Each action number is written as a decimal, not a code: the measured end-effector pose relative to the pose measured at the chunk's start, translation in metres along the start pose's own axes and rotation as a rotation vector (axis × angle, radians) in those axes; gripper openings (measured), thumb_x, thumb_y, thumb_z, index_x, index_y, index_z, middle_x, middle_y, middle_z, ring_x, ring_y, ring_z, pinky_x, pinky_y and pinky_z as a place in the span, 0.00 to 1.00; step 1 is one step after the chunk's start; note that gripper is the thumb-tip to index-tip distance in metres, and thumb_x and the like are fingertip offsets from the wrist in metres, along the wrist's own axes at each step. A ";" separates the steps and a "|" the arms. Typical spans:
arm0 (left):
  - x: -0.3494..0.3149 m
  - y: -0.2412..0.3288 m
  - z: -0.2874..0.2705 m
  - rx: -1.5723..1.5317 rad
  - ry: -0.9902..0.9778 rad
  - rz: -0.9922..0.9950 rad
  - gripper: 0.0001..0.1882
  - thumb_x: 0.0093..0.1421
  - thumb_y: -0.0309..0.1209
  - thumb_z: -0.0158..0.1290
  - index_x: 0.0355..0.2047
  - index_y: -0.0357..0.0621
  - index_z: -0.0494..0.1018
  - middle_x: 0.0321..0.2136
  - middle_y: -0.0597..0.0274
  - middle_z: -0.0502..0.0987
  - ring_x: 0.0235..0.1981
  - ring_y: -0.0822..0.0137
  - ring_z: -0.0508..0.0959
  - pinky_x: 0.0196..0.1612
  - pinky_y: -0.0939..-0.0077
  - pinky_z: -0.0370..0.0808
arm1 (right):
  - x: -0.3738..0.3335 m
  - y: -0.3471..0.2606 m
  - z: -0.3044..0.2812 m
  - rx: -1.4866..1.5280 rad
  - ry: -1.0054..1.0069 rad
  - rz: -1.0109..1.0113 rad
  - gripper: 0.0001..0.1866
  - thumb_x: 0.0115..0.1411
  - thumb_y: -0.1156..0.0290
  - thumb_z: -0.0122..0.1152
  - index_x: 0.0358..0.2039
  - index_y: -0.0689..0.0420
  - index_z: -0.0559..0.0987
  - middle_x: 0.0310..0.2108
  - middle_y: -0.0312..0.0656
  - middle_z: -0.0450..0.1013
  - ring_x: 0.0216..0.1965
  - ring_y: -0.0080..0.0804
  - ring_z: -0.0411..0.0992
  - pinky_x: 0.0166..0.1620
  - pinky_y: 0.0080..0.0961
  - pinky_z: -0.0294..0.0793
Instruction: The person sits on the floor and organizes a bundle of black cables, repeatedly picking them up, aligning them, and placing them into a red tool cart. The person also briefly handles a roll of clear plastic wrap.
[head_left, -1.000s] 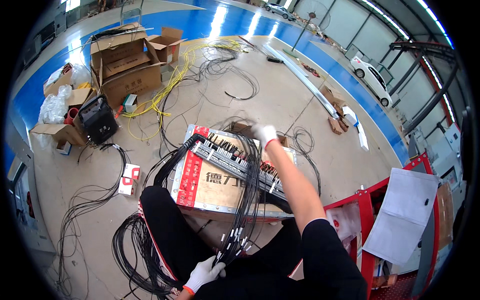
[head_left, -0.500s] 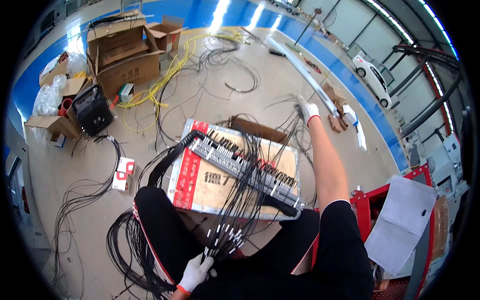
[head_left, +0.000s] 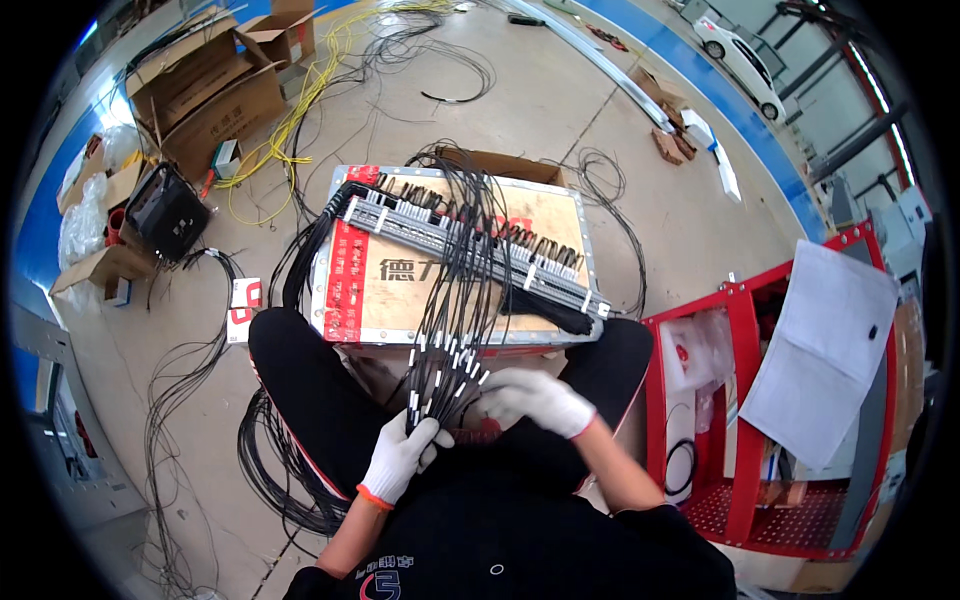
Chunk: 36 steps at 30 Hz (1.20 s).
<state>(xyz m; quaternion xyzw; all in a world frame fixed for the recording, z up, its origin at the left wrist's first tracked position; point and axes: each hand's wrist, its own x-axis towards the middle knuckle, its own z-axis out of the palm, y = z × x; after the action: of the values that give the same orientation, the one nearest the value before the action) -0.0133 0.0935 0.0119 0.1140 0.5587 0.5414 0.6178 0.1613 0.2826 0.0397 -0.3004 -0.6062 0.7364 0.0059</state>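
Note:
My gloved left hand [head_left: 402, 457] is closed around a bundle of thin black cables with white sleeves [head_left: 440, 385] near their ends. The bundle hangs from a long grey slotted terminal strip [head_left: 470, 255] that lies across a wooden case [head_left: 385, 310]. My gloved right hand [head_left: 540, 402] is at the right side of the bundle, its fingers reaching loosely toward the white-sleeved ends; no cable shows clearly in it. Along the strip's far side stand several short black looped wires [head_left: 545, 245]. A thick black cable harness [head_left: 300, 260] leaves the strip's left end.
Coiled black cables [head_left: 275, 470] lie beside my left leg. To the right stands a red metal cart [head_left: 742, 370] with a white sheet [head_left: 820, 350] over it. Cardboard boxes [head_left: 215, 115], a black speaker-like box [head_left: 170, 215] and yellow cable [head_left: 275, 150] are at the far left.
My right hand has come back from far out on the right to beside the cable bundle. My left hand keeps its hold on the bundle. The view has tilted downward.

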 end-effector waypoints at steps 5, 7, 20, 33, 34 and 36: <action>-0.004 0.001 0.003 0.117 -0.068 -0.003 0.10 0.66 0.32 0.53 0.40 0.37 0.76 0.28 0.65 0.80 0.22 0.80 0.72 0.24 0.86 0.68 | 0.013 0.034 0.067 -0.028 0.188 -0.002 0.16 0.68 0.62 0.56 0.38 0.64 0.81 0.29 0.36 0.77 0.31 0.22 0.73 0.37 0.23 0.73; 0.001 -0.013 -0.003 0.064 -0.033 -0.007 0.11 0.67 0.33 0.52 0.40 0.37 0.76 0.27 0.66 0.79 0.22 0.80 0.72 0.24 0.86 0.68 | 0.018 0.040 0.073 -0.038 0.261 -0.032 0.17 0.68 0.62 0.55 0.35 0.65 0.80 0.27 0.38 0.78 0.30 0.25 0.75 0.36 0.25 0.73; -0.051 0.018 0.015 0.181 0.141 0.013 0.07 0.64 0.30 0.53 0.35 0.38 0.72 0.14 0.69 0.69 0.11 0.80 0.62 0.15 0.84 0.56 | 0.053 0.017 0.035 1.117 0.295 -0.251 0.18 0.73 0.52 0.44 0.31 0.49 0.72 0.28 0.32 0.69 0.28 0.27 0.66 0.37 0.26 0.67; -0.048 0.004 -0.005 0.034 0.197 0.023 0.10 0.65 0.32 0.56 0.29 0.40 0.74 0.15 0.69 0.71 0.12 0.82 0.63 0.15 0.85 0.56 | 0.045 0.016 0.048 0.526 0.196 -0.170 0.06 0.67 0.71 0.58 0.42 0.57 0.78 0.34 0.30 0.74 0.35 0.18 0.72 0.38 0.20 0.73; -0.046 0.002 -0.004 0.046 0.197 0.015 0.11 0.65 0.33 0.56 0.28 0.40 0.74 0.15 0.69 0.71 0.12 0.82 0.63 0.15 0.85 0.56 | 0.034 0.016 0.060 0.401 0.093 -0.104 0.10 0.68 0.68 0.57 0.46 0.57 0.79 0.35 0.29 0.75 0.35 0.17 0.71 0.38 0.20 0.73; -0.042 -0.002 -0.002 0.076 0.196 -0.001 0.12 0.65 0.33 0.56 0.26 0.41 0.74 0.15 0.68 0.73 0.12 0.82 0.64 0.15 0.85 0.57 | 0.028 0.037 0.086 0.282 0.030 -0.005 0.14 0.69 0.64 0.55 0.49 0.57 0.80 0.33 0.28 0.75 0.34 0.15 0.70 0.38 0.20 0.71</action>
<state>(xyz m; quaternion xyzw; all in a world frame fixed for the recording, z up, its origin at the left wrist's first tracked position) -0.0048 0.0583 0.0341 0.0833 0.6366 0.5280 0.5558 0.1131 0.2070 0.0019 -0.3059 -0.4974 0.8097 0.0587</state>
